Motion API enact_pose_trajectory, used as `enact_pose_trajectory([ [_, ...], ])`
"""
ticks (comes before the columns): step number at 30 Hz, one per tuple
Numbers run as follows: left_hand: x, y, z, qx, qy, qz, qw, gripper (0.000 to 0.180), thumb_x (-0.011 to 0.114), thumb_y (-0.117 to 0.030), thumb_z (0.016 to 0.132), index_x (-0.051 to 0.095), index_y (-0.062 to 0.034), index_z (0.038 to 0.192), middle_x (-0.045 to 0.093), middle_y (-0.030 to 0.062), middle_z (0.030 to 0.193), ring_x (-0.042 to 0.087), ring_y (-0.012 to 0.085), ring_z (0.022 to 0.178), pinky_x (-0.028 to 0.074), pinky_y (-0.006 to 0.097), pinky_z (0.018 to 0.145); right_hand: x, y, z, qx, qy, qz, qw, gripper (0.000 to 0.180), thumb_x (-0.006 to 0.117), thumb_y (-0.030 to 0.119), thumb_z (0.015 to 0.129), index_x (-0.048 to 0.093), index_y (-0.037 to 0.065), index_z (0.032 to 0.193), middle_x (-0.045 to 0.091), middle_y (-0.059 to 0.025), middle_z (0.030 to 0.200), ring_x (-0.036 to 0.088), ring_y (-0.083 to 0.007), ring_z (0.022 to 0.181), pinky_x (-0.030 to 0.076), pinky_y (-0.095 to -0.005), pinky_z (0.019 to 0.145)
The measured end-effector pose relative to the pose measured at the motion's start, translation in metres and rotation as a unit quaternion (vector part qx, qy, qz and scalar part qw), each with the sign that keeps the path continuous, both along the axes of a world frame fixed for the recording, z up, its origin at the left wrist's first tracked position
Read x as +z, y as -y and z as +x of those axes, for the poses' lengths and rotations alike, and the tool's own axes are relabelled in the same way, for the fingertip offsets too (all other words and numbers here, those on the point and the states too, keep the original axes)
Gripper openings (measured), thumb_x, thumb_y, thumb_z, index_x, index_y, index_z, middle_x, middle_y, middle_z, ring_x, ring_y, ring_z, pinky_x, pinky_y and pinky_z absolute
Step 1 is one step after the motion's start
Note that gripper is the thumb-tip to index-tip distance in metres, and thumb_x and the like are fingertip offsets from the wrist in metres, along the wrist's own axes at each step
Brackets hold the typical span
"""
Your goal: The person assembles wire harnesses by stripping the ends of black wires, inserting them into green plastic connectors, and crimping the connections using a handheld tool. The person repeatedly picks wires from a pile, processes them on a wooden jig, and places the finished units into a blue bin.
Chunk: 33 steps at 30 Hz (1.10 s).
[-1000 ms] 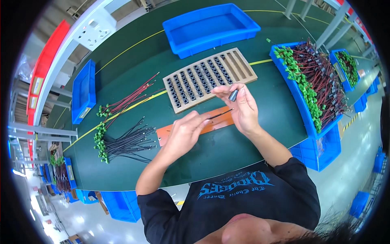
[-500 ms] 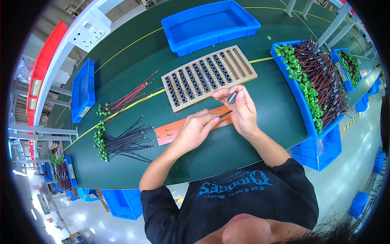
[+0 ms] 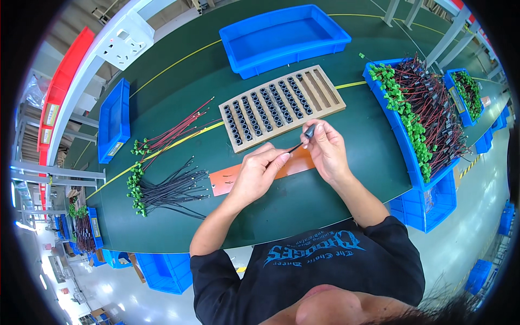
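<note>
My left hand (image 3: pixel 260 172) pinches a thin black wire (image 3: pixel 296 147) between thumb and fingers, its end pointing up and to the right. Between the fingertips of my right hand (image 3: pixel 329 154) is a short black cylinder (image 3: pixel 310 131), held tilted. The wire reaches up to the cylinder's lower end; whether it has entered cannot be made out. Under both hands lies an orange sheet (image 3: pixel 223 184) with small dark bits on it. Just beyond stands a wooden tray (image 3: pixel 281 130) with rows of upright black cylinders and some bare grooves at its right.
Left of the sheet lie black wires (image 3: pixel 170 189) with green connectors, and red wires (image 3: pixel 181 123) behind them. A blue bin (image 3: pixel 287 58) sits at the back, another blue bin (image 3: pixel 115 122) at far left. At right, a large blue bin (image 3: pixel 398 122) is heaped with red-and-black wire assemblies.
The black wire's end has come up to the cylinder, from just below it before. My left hand has tipped the wire upward; the whole view has shifted slightly.
</note>
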State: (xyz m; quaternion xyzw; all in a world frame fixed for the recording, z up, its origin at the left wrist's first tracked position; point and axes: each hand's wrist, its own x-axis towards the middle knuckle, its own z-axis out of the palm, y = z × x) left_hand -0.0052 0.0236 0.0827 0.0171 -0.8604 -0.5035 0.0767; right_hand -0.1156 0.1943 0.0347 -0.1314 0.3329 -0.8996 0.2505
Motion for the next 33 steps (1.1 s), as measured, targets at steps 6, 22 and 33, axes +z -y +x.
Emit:
enact_pose_trajectory([
  [6,0.007,-0.001,0.001,0.015,0.008,-0.003,1.0,0.018,0.067,-0.014,0.099,0.076,0.0015,0.103,0.059,0.0058,0.075,0.054,0.0141,0.069,0.045,0.031,0.065,-0.001,0.001,0.005,0.035,0.019,-0.002,0.999,0.026,0.059,0.025,0.106,0.062,0.002,0.118,0.064,-0.0076,0.104,0.061,-0.0143,0.088,0.052,-0.028,0.082],
  [22,0.009,0.004,0.004,-0.028,0.142,0.217,0.965,0.044,0.059,-0.016,0.104,0.043,-0.0029,0.143,0.063,0.0025,0.077,0.054,0.006,0.063,0.044,0.023,0.057,-0.006,-0.001,0.014,0.075,-0.021,0.029,0.997,0.04,0.054,0.026,0.108,0.059,-0.005,0.133,0.071,-0.0133,0.109,0.063,-0.0148,0.088,0.052,-0.03,0.081],
  [33,-0.02,0.03,0.033,-0.041,0.166,0.158,0.973,0.023,0.061,-0.021,0.104,0.074,-0.0025,0.099,0.057,-0.0029,0.065,0.045,0.0032,0.055,0.034,0.023,0.048,-0.006,-0.004,0.009,0.165,-0.059,0.098,0.98,0.038,0.054,0.02,0.108,0.057,-0.002,0.139,0.07,-0.0098,0.113,0.061,-0.0114,0.089,0.052,-0.0276,0.082],
])
